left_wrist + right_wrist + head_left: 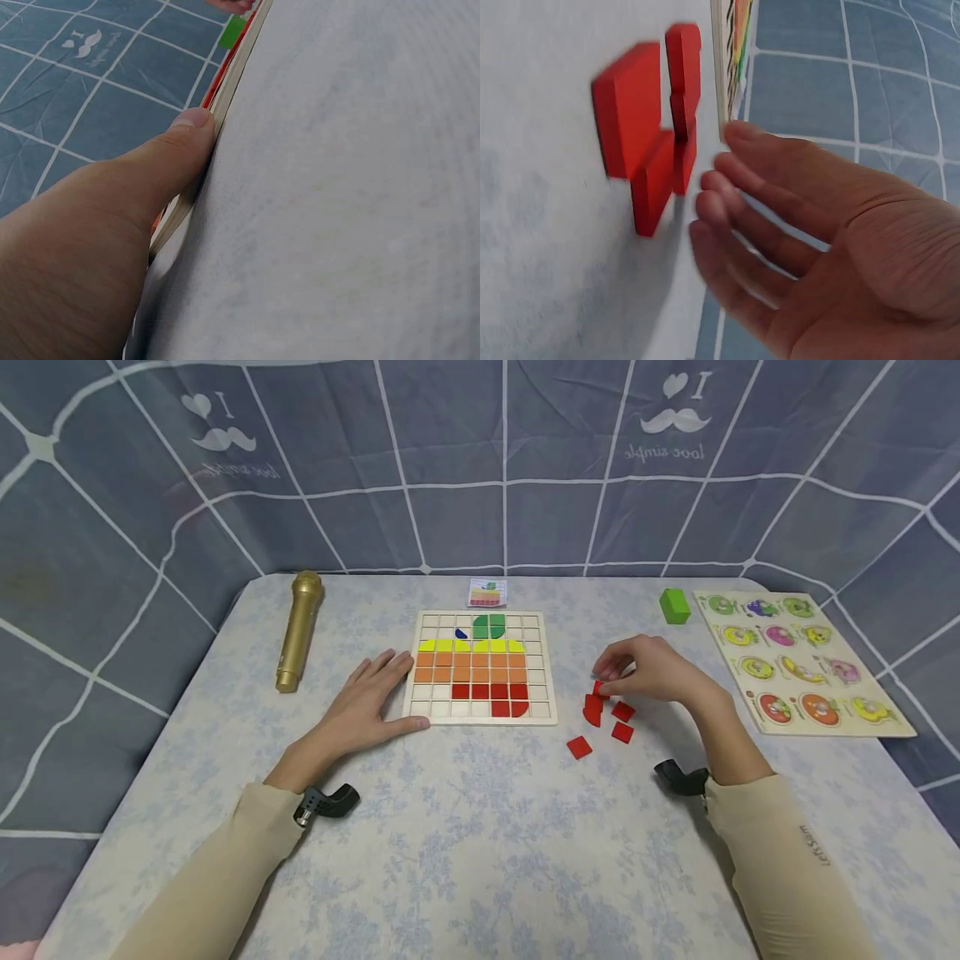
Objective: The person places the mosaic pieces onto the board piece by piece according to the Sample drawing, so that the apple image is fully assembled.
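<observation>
the left hand [367, 697] lies flat, bracing the puzzle board [481, 667] at centre frame; the right hand [645, 670], fingers loosely curved, pinches a red tile [598, 688] right of it. the blurred wrist view suggests that tile could slip and knock its neighbours.

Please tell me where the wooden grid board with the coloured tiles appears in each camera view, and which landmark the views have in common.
Head: the grid board lies at table centre, the left hand touching its left corner.
Left wrist: only its pale edge shows, running diagonally past the thumb tip.
Right wrist: a thin strip at the top, beyond the red tiles.
Shared landmark: the blue cloth with white lines.
</observation>
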A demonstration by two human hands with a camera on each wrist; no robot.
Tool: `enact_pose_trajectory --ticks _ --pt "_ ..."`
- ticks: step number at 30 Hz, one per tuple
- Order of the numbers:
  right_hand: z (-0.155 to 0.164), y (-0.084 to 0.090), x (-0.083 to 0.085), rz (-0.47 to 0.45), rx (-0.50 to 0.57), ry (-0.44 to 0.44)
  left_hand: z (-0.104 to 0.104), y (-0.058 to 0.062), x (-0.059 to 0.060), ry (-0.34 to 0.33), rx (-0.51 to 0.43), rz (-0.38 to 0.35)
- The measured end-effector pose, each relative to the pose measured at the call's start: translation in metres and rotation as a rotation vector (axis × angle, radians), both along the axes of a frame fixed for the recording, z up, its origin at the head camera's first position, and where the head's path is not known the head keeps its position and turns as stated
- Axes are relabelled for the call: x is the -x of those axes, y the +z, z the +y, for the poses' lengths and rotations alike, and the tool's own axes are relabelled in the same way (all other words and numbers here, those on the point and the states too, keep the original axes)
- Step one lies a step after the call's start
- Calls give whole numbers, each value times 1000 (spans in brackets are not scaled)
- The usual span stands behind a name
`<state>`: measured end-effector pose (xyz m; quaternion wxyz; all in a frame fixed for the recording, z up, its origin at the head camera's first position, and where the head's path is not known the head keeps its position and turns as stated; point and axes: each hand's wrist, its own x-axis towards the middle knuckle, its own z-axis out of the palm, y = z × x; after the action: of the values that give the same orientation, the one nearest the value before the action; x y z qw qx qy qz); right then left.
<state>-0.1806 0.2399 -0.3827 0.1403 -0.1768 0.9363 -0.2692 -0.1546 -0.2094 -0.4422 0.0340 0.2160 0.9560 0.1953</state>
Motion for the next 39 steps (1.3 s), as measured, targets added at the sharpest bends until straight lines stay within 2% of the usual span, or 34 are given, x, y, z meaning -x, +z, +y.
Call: enact_pose_trajectory --ticks 6,14,24,28,32,39 --pt "0 -4 1 -78 6 -16 -1 -1 0 0 3 6" --pt "-2 -8 3 -49 0 -46 -1 0 0 -1 0 11" --pt "-10 -7 9 49 -17 -35 -3 0 0 -1 -2 8" --pt "-28 -2 12 80 11 -11 -2 1 0 -1 -10 5" --pt "-59 -1 16 72 35 12 -3 1 0 1 -11 5" --pt "-115 0 19 67 71 108 -2 0 -1 -9 -19 22"
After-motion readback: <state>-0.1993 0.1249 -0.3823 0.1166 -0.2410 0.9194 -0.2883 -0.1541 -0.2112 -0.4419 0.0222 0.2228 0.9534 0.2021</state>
